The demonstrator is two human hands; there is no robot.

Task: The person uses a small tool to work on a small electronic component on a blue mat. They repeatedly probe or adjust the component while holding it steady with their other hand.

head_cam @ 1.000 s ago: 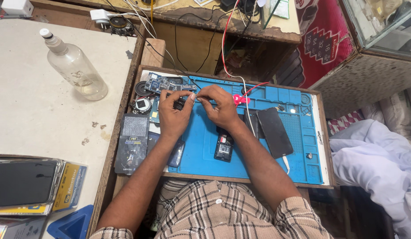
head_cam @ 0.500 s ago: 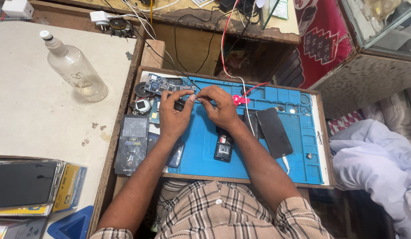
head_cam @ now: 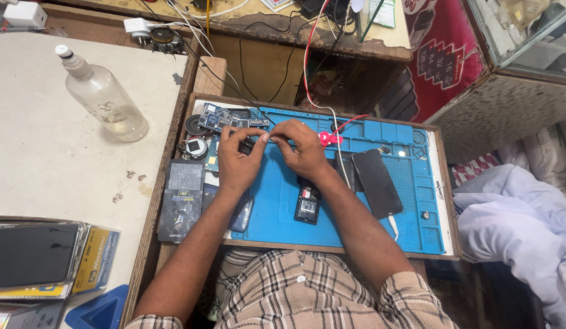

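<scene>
Small dark phone part (head_cam: 247,145), pinched between both hands, sits just above the upper left area of a blue repair mat (head_cam: 380,231). Left hand (head_cam: 237,159) curls around it from below, fingers bent and closed on the piece. Right hand (head_cam: 298,146) meets it from the other side, fingertips closed together at the part's edge; whether they grip the part itself or a thin tool is too small to tell. Judging by the layout, the work looks mid-way: a blue circuit board (head_cam: 225,119) lies bare just behind the hands, and a small black phone (head_cam: 308,204) lies on the mat under the right wrist, so things are taken apart and not yet put back together. To the right of that wrist a black phone screen (head_cam: 377,183) lies flat on the mat, and a pink clip (head_cam: 327,139) on a red wire (head_cam: 308,55) rests beside the right hand. Left of the mat lie a round speaker (head_cam: 196,124) and a dark flat packet (head_cam: 182,192). Further left, on a pale table (head_cam: 45,164), a clear glass bottle (head_cam: 103,97) lies tilted, with boxed screen covers (head_cam: 48,256) near the bottom corner. A checked shirt (head_cam: 295,292) fills the bottom edge.
</scene>
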